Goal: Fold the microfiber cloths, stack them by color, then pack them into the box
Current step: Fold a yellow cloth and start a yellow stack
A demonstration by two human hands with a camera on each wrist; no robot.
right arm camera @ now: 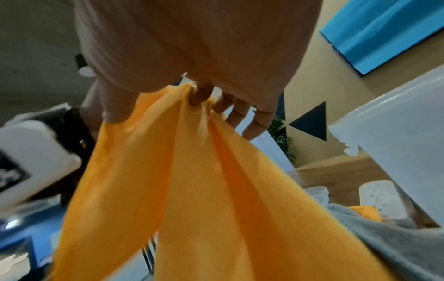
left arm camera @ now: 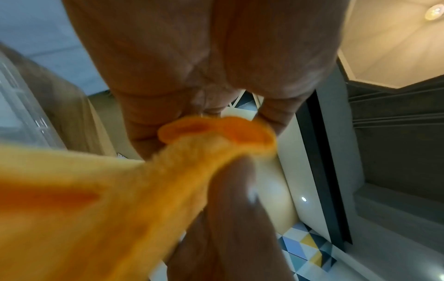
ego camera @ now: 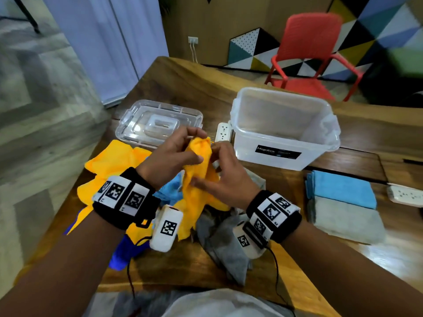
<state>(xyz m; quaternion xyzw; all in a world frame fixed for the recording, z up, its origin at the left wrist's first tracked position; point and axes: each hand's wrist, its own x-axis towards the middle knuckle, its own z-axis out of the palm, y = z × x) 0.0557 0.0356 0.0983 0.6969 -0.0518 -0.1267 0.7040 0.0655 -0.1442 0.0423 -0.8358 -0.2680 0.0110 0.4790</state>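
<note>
1. Hands: two, both raised above the counter (ego camera: 286,191) and both on one yellow cloth (ego camera: 199,170).
2. The left hand (ego camera: 174,154) pinches the cloth's top edge; in the left wrist view its fingers (left arm camera: 276,112) curl onto the bunched hem.
3. The right hand (ego camera: 225,177) holds the same cloth just beside the left; in the right wrist view its fingers (right arm camera: 201,95) curl into the gathered fabric while the rest of the cloth hangs down in folds.
4. Boxes: one clear plastic box (ego camera: 283,131) stands open on the counter beyond the hands, with a black label on its near wall and no cloth seen inside.
5. Lids: one clear lid (ego camera: 158,122) lies flat to the left of the box.
6. Folded cloths: two, to the right of the hands, a light blue folded cloth (ego camera: 343,187) and a grey folded cloth (ego camera: 345,220) lying side by side, touching.
7. Loose cloths beneath the hands form a heap (ego camera: 137,165): yellow, light blue, dark blue and grey show, but how many of each I cannot tell.
8. Power strips: two, one white strip (ego camera: 224,131) between lid and box, another strip (ego camera: 405,195) at the right edge.
9. Chairs: one red chair (ego camera: 313,56) past the counter.
</note>
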